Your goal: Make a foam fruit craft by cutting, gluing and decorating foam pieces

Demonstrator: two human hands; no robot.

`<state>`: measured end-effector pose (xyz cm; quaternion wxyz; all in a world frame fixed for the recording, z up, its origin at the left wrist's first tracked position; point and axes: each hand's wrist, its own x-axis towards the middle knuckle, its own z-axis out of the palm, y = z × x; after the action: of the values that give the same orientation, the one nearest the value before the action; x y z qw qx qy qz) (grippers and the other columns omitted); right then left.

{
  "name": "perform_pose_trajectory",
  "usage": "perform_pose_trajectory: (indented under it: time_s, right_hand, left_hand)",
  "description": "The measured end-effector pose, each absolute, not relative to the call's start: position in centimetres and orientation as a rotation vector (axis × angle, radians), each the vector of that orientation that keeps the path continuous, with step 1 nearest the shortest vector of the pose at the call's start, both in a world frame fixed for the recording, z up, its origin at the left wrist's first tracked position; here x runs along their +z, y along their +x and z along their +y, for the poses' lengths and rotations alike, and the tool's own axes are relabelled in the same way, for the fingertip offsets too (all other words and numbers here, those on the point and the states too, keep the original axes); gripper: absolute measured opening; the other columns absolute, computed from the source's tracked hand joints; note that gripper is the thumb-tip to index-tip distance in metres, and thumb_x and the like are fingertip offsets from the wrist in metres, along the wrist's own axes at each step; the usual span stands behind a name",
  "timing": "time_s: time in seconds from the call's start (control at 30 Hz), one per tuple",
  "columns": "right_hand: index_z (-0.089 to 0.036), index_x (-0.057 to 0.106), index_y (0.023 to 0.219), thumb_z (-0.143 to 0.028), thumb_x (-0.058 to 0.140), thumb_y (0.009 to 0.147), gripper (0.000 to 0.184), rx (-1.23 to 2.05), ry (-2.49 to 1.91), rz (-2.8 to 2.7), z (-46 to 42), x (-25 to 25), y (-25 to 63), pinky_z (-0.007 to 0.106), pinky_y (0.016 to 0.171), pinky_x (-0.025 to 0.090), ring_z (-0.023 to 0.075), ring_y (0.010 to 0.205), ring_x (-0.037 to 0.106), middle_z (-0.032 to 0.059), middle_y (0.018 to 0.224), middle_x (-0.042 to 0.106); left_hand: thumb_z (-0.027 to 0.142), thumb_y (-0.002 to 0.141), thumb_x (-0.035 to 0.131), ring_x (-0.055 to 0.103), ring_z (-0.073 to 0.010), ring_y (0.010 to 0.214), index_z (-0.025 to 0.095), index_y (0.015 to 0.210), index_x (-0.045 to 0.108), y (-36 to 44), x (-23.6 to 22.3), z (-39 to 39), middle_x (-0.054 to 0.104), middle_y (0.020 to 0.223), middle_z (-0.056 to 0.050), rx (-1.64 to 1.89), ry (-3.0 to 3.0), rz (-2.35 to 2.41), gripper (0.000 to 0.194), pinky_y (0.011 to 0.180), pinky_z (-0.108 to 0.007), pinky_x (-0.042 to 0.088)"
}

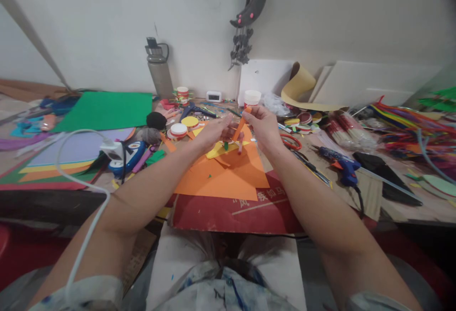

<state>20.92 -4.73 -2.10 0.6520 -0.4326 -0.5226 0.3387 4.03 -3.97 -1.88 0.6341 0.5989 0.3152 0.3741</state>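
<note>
From where I stand, the person is bent over a crowded table with both forearms reaching in. The right hand (pixel 264 128) pinches the upper end of an orange strip (pixel 240 129) between thumb and fingers, and the strip slants down from there toward the left hand (pixel 215 133). That hand is partly curled, its fingertips right by the strip's lower part; I cannot tell whether they grip it or only lie alongside. The strip is held above a pile of orange sheets (pixel 217 185), with a piece of yellow paper (pixel 216 151) and a small green bit (pixel 225 146) beneath the hands. The sheets overlap a red board (pixel 231 216) at the table's near edge. To the right of the right forearm lie a blue glue gun (pixel 348 167) and, just beyond it, a black phone (pixel 386 178). On the other side, a round white-topped box (pixel 178 130) sits near a yellow-topped one (pixel 190 122), and a big green sheet (pixel 109 111) spreads farther left. Toward the wall, a grey bottle (pixel 161 76) stands upright, a small white clock (pixel 213 96) rests to its right, and a paper cup (pixel 252 97) is just behind the hands.
</note>
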Motion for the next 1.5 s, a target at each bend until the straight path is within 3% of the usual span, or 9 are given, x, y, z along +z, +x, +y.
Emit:
perform_pose_trajectory:
  time_s: [0.1,0.23,0.37,0.73,1.0,1.27,1.5]
  right_hand:
    - [-0.022,0.062,0.081,-0.033,0.079,0.071,0.022,0.774,-0.962,-1.171,-4.6,-2.1,20.9,0.026,0.068,0.047,0.0115,0.070,0.054,-0.0039,0.076,0.061]
    - [-0.021,0.065,0.083,-0.030,0.077,0.072,0.019,0.764,-0.955,-1.168,-4.6,-2.0,20.9,0.026,0.069,0.048,0.0110,0.069,0.054,-0.0039,0.076,0.062]
    - [-0.021,0.063,0.079,-0.029,0.076,0.073,0.016,0.751,-0.957,-1.168,-4.7,-2.0,20.8,0.026,0.069,0.048,0.0108,0.069,0.053,-0.0048,0.073,0.060]
    - [-0.021,0.062,0.078,-0.035,0.077,0.072,0.022,0.755,-0.938,-1.177,-4.9,-2.0,20.9,0.026,0.069,0.047,0.0108,0.069,0.051,-0.0046,0.072,0.058]
    - [-0.021,0.063,0.077,-0.029,0.076,0.072,0.016,0.723,-0.937,-1.118,-4.7,-2.2,20.7,0.026,0.069,0.046,0.0110,0.070,0.052,-0.0045,0.071,0.059]
    - [-0.021,0.064,0.080,-0.027,0.074,0.074,0.013,0.721,-0.943,-1.123,-4.6,-2.4,20.4,0.026,0.069,0.046,0.0112,0.070,0.052,-0.0045,0.071,0.059]
    - [-0.022,0.064,0.079,-0.030,0.076,0.074,0.015,0.715,-0.973,-1.129,-4.6,-2.4,20.5,0.026,0.066,0.046,0.0124,0.072,0.054,-0.0032,0.073,0.061]
  left_hand:
    - [0.079,0.079,0.073,0.068,-0.0151,0.067,0.012,0.086,0.076,3.9,-2.2,-3.8,0.078,0.081,-0.013,0.843,1.446,0.690,0.068,0.064,-0.026,0.046]
    - [0.055,0.073,0.089,0.057,-0.0082,0.060,0.012,0.076,0.077,3.9,-2.4,-3.5,0.076,0.076,-0.008,0.866,1.582,0.668,0.044,0.060,-0.022,0.042]
    - [0.039,0.072,0.088,0.055,-0.0076,0.060,0.013,0.072,0.078,3.9,-2.4,-3.4,0.076,0.076,-0.007,0.878,1.596,0.696,0.028,0.060,-0.022,0.042]
    - [0.042,0.077,0.082,0.060,-0.0094,0.066,0.013,0.076,0.076,4.0,-2.5,-3.5,0.079,0.083,-0.009,0.858,1.620,0.703,0.030,0.065,-0.023,0.046]
    - [0.045,0.077,0.082,0.060,-0.0085,0.068,0.012,0.077,0.077,4.0,-2.3,-3.7,0.077,0.080,-0.006,0.843,1.654,0.727,0.033,0.065,-0.021,0.046]
    - [0.032,0.082,0.079,0.060,-0.0087,0.060,0.011,0.070,0.075,4.4,-1.8,-5.0,0.076,0.071,-0.006,0.856,1.753,0.893,0.024,0.063,-0.021,0.047]
    - [0.024,0.086,0.078,0.065,-0.0088,0.064,0.011,0.072,0.075,4.7,-2.1,-4.9,0.078,0.075,-0.007,0.844,1.646,0.868,0.019,0.066,-0.021,0.048]
